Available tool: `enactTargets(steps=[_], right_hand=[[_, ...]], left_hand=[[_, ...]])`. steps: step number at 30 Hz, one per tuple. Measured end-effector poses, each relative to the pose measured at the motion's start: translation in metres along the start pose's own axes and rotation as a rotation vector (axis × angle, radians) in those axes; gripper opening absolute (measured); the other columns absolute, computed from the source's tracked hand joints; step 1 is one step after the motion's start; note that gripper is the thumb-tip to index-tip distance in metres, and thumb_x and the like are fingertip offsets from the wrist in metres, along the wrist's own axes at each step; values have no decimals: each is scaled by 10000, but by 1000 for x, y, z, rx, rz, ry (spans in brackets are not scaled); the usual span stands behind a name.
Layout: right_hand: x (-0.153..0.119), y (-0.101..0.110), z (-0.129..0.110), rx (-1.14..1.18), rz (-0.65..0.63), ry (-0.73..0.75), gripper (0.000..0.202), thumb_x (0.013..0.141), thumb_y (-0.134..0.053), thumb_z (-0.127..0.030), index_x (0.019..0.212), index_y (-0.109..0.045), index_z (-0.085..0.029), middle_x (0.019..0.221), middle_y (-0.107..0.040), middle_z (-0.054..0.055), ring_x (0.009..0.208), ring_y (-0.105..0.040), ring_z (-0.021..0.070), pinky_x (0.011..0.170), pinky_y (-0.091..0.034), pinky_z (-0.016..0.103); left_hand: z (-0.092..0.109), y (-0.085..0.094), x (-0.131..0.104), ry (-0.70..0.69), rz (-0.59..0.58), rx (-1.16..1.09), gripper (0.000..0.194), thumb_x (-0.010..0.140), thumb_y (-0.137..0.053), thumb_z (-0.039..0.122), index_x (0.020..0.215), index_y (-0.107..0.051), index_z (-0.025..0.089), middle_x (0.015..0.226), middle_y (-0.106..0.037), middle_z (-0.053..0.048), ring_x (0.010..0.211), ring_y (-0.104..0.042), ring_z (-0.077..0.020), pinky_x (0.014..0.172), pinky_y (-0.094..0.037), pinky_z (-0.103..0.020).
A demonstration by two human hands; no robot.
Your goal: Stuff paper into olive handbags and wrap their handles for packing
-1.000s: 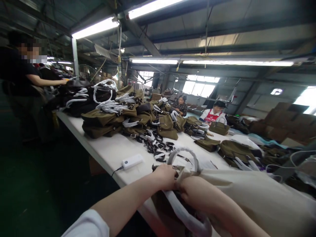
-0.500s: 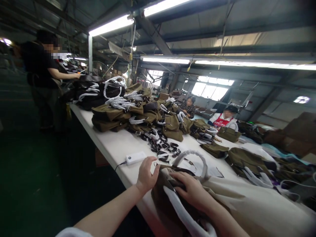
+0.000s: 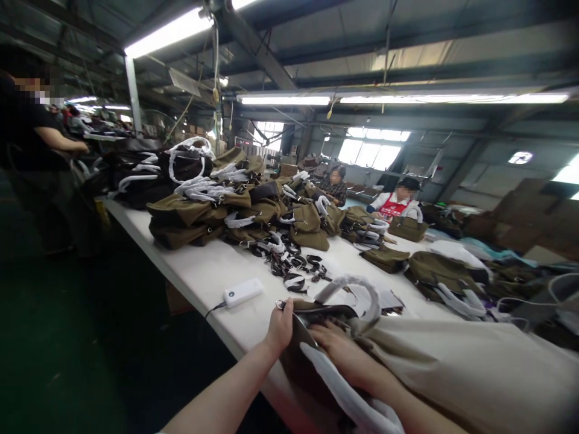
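Note:
A dark olive handbag (image 3: 301, 361) leans at the table's near edge, its mouth open upward. One handle wrapped in white (image 3: 373, 295) arches up behind the opening; the other wrapped handle (image 3: 337, 383) hangs down the near side. My left hand (image 3: 279, 328) is closed on the bag's left end, thumb up beside a small metal ring (image 3: 280, 304). Into the mouth reaches my right hand (image 3: 339, 349), its fingers stretched out against the inside, the tips partly hidden. Beige fabric (image 3: 452, 355) spreads out from the bag to the right.
A white power bank (image 3: 243, 292) with a black cable lies left on the white table (image 3: 194, 265). Dark straps (image 3: 294, 265) lie behind the bag. Beyond them are piled olive bags (image 3: 190, 220). Co-workers are at the far side (image 3: 395, 208) and far left (image 3: 27, 138).
My right hand has gone deeper into the bag's mouth. The fingers of my left hand have closed around the bag's end. The view has turned slightly right.

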State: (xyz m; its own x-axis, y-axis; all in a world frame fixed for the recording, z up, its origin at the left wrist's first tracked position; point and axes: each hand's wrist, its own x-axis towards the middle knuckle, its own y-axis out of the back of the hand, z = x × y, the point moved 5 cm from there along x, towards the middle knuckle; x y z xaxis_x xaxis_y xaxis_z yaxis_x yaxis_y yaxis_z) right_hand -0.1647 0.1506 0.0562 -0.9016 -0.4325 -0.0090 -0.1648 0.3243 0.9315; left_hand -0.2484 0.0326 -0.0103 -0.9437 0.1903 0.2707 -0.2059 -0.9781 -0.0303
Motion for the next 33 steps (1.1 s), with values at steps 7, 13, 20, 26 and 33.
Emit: enactTargets(steps=[7, 13, 20, 26, 33], right_hand=[[22, -25, 7, -49, -13, 21, 296, 882, -482, -266, 1065, -707, -208, 1223, -658, 96, 1155, -558, 288, 1054, -358, 394], [3, 16, -4, 51, 91, -1, 269, 859, -528, -266, 1046, -715, -219, 1126, -703, 54, 1072, -599, 219, 979, -422, 308], [-31, 21, 17, -228, 155, -289, 273, 890, -495, -271, 1001, -732, -190, 1007, -718, 110, 1033, -590, 290, 934, -429, 430], [-77, 38, 12, 58, 415, -199, 234, 897, -515, -251, 981, -726, -196, 1078, -701, 96, 1059, -600, 240, 962, -446, 365], [-183, -5, -31, 344, 790, -132, 409, 947, -427, -441, 681, -642, -216, 673, -640, 49, 619, -605, 149, 574, -449, 229]], left_hand=[[-7, -7, -3, 14, 38, -23, 527, 959, -301, 484, 995, -716, 161, 1029, -735, -84, 1040, -650, -242, 972, -477, -372], [-14, 2, 4, 122, 91, -145, 542, 923, -327, 516, 866, -712, 140, 854, -753, -95, 905, -699, -261, 888, -526, -380], [-20, 4, 6, 141, 165, -5, 569, 891, -313, 537, 777, -710, 146, 808, -744, -110, 874, -699, -284, 881, -517, -410], [29, 2, 8, -176, 256, 328, 465, 830, -523, 497, 1062, -638, 110, 1016, -699, -159, 1019, -642, -312, 948, -478, -487], [136, -46, -20, -620, -240, 431, 94, 879, -577, 263, 896, -648, 203, 871, -677, -41, 821, -640, -178, 773, -519, -301]])
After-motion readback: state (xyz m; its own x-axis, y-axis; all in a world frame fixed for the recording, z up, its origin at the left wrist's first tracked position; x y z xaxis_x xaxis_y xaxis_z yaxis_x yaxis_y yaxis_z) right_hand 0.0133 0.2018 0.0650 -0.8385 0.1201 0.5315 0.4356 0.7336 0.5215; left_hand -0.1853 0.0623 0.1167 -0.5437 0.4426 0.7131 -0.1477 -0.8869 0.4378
